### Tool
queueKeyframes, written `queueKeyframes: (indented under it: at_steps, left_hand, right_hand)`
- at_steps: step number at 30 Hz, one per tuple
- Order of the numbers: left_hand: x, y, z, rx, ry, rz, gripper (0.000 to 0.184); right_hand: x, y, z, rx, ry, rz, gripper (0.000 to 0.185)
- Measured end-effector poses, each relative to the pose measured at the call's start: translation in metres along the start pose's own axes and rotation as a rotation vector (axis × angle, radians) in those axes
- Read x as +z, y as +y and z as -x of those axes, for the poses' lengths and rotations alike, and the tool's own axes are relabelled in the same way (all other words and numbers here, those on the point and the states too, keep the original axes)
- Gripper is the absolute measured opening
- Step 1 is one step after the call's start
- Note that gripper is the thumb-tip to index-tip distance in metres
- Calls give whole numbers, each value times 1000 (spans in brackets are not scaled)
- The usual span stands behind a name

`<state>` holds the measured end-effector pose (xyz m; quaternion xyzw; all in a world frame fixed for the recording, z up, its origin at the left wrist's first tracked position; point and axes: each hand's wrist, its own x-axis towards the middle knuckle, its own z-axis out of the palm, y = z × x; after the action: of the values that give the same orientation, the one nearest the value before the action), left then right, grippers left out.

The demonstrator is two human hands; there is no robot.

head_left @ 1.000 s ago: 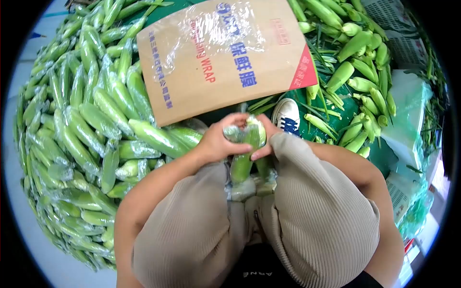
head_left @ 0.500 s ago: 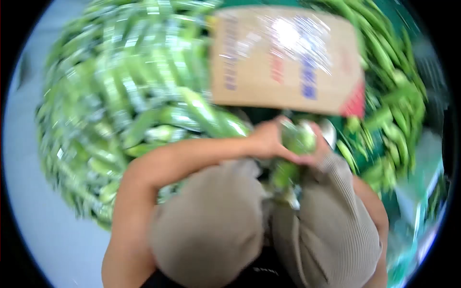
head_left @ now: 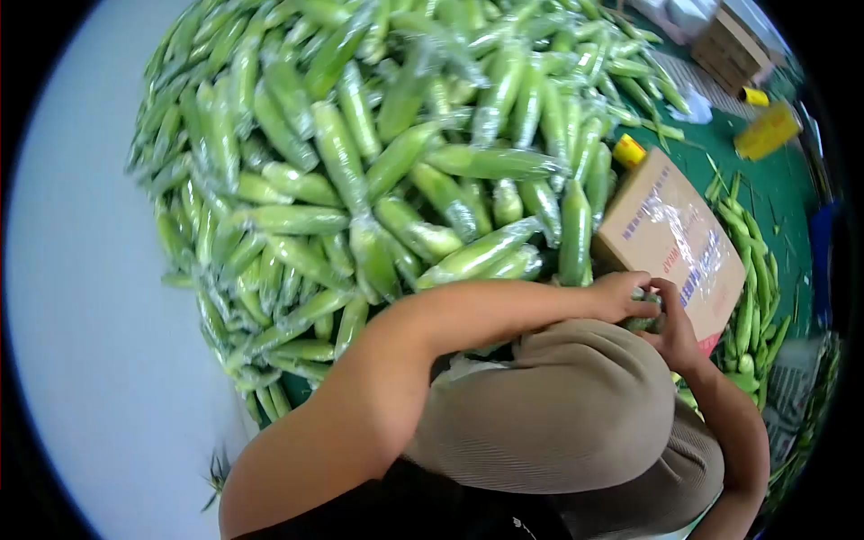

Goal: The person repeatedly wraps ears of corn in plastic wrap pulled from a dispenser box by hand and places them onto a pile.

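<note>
My left hand (head_left: 619,297) and my right hand (head_left: 673,331) are together just past my knee, fingers curled round a green corn ear (head_left: 644,308). Only a small part of the ear shows between them, with shiny film on it. Right behind the hands stands a cardboard box (head_left: 670,247) with blue and red print and film on top. A big heap of film-wrapped corn ears (head_left: 396,171) spreads on the left of the box and beyond my left arm.
Unwrapped corn (head_left: 751,288) lies right of the box. Yellow rolls (head_left: 767,130) and another brown box (head_left: 731,49) are at the upper right on the green floor (head_left: 783,193). A pale wall or floor surface (head_left: 99,270) fills the left side.
The view has swung left, so the hands, box and knees now appear further right and more of the wrapped heap shows. Both hands still hold the corn ear.
</note>
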<state>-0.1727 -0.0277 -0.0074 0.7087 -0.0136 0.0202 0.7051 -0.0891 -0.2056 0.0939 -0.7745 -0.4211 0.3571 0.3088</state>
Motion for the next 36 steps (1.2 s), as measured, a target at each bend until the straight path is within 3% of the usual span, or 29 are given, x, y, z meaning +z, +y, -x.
queueKeyframes:
  at_steps: [5,8,9,10,11,12,14,16,17,19,20,22,25,28,30,32,33,34,36]
  left_hand:
    - [-19,75,11,293,278,2,61]
    - [-65,158,15,498,453,-7,74]
    - [-96,200,30,378,433,-200,76]
    - [-119,225,38,471,535,-258,72]
    - [-140,268,59,334,593,-335,70]
    - [-176,275,72,333,523,-748,65]
    - [-221,294,86,295,633,-733,60]
    - [-271,279,97,154,736,-789,57]
    - [-316,236,107,43,749,-960,69]
    - [-332,199,154,-34,839,-1188,79]
    - [-309,192,169,-33,942,-1043,77]
    - [-271,163,200,73,956,-1011,62]
    - [-219,108,215,78,862,-852,50]
    - [-204,93,191,102,666,-915,45]
    - [-202,114,157,313,654,-1419,43]
    - [-172,149,117,399,686,-1591,36]
    - [-167,153,100,422,564,-1364,33]
    - [-162,158,75,448,449,-1141,30]
    - [-125,159,22,314,7,-792,31]
  right_hand:
    - [-23,-101,-14,81,74,153,97]
    - [-61,-181,-31,-226,174,323,101]
    - [-66,-208,-42,-331,213,365,105]
    - [-66,-225,-62,-557,297,320,103]
    - [-61,-246,-82,-637,276,261,98]
    - [-56,-267,-102,-716,249,204,93]
    - [-42,-293,-148,-617,90,177,65]
    - [-13,-310,-176,-488,68,110,95]
    - [4,-281,-219,-570,238,242,91]
    - [20,-245,-227,-594,555,234,53]
    - [4,-224,-210,-566,447,219,49]
    - [-22,-173,-155,-425,266,117,41]
    - [-31,-58,-62,-144,386,29,23]
    - [19,52,9,392,409,60,26]
    - [87,111,32,706,179,128,52]
    - [157,147,35,876,76,83,76]
    - [183,155,22,952,50,-20,86]
    - [210,160,7,1015,269,-171,91]
    - [253,164,-19,1088,665,-346,93]
